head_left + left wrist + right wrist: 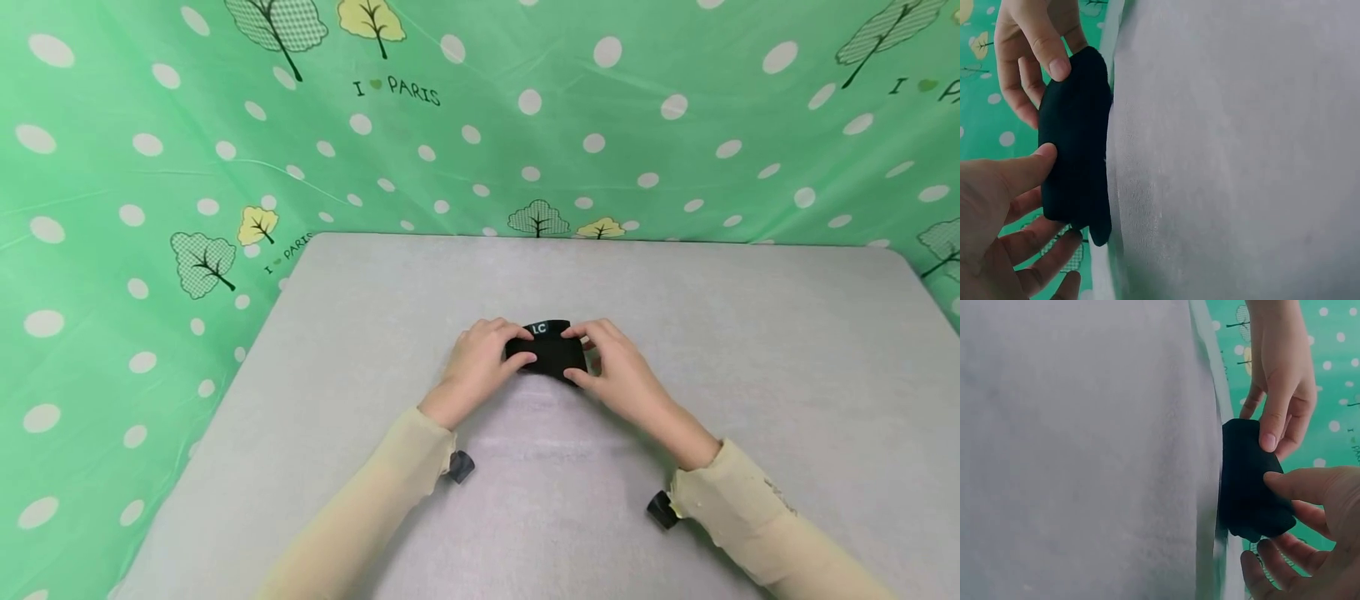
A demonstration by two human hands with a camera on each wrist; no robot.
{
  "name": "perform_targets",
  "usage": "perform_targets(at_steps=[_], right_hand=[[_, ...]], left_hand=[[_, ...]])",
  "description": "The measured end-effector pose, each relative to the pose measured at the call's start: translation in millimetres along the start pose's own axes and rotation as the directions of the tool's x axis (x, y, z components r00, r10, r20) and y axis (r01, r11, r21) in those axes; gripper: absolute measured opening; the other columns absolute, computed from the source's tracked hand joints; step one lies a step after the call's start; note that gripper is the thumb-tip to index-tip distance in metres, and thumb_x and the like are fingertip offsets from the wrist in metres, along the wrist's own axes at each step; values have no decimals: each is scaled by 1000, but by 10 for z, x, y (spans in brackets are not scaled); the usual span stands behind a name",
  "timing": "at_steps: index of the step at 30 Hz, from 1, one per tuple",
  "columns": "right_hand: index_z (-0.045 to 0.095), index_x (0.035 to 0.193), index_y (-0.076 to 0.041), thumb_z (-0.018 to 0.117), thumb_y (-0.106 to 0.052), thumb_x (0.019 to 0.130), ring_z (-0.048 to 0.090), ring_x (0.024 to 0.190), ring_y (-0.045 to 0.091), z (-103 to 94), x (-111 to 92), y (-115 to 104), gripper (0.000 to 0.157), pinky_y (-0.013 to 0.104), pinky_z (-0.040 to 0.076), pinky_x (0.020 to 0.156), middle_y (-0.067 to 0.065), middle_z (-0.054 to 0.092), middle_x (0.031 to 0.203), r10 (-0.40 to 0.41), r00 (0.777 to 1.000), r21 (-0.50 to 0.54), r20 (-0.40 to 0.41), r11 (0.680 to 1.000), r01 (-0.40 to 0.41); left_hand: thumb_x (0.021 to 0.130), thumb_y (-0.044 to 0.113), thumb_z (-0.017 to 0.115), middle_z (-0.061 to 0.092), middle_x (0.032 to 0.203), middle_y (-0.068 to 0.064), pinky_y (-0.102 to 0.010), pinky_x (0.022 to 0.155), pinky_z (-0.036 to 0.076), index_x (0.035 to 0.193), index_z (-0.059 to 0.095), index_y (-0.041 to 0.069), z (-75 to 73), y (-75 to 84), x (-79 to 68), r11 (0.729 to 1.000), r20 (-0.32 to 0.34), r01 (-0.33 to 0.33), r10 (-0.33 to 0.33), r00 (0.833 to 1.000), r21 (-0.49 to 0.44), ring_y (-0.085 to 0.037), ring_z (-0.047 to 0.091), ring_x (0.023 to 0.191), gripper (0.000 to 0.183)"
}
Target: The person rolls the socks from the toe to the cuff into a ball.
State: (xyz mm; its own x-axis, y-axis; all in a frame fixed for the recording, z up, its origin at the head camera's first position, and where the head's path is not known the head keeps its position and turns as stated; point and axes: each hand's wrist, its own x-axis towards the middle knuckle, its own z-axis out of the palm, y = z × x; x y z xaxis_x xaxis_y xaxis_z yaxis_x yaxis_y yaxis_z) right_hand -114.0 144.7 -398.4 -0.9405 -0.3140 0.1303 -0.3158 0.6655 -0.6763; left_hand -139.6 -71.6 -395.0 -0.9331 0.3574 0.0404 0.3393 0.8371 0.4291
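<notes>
A small black cloth bundle point(553, 353), folded flat, is held between both hands over the middle of the table. White letters "LC" show on a band along its far edge. My left hand point(482, 357) pinches the left end, thumb on the near face and fingers at the far side. The right hand point(621, 368) grips the other end in the same way. In the left wrist view, the cloth point(1079, 144) has rounded, layered edges at its lower end. Loose folds appear at the lower end of the cloth point(1250, 487) in the right wrist view. What kind of article it is, I cannot tell.
The grey tabletop point(360, 317) has rounded far corners. Behind it and to the left hangs a green sheet point(480, 167) with white dots and printed trees. A black wrist device point(462, 467) sits under the left sleeve, another device point(663, 510) under the right.
</notes>
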Motion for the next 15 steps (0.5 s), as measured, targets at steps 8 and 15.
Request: perform_targets(at_steps=[8,15], right_hand=[[59,130,-10,81,-9,83,54,111,34,10,19,-11,52,48,47,89,17,52,129,-33,999,-67,-27,997,31],[60,131,-10,84,-11,78,50,113,39,-5,82,-18,58,54,45,94,20,49,133,-46,999,-149,-24,988,42]], left_hand=[[94,44,66,71,113,3,-43,91,51,110,71,22,12,-16,95,998,-14,56,-55,998,32,-25,63,103,27],[93,46,67,68,113,1,-41,87,52,108,74,22,-27,-15,209,992,11,116,-117,993,43,-25,61,101,29]])
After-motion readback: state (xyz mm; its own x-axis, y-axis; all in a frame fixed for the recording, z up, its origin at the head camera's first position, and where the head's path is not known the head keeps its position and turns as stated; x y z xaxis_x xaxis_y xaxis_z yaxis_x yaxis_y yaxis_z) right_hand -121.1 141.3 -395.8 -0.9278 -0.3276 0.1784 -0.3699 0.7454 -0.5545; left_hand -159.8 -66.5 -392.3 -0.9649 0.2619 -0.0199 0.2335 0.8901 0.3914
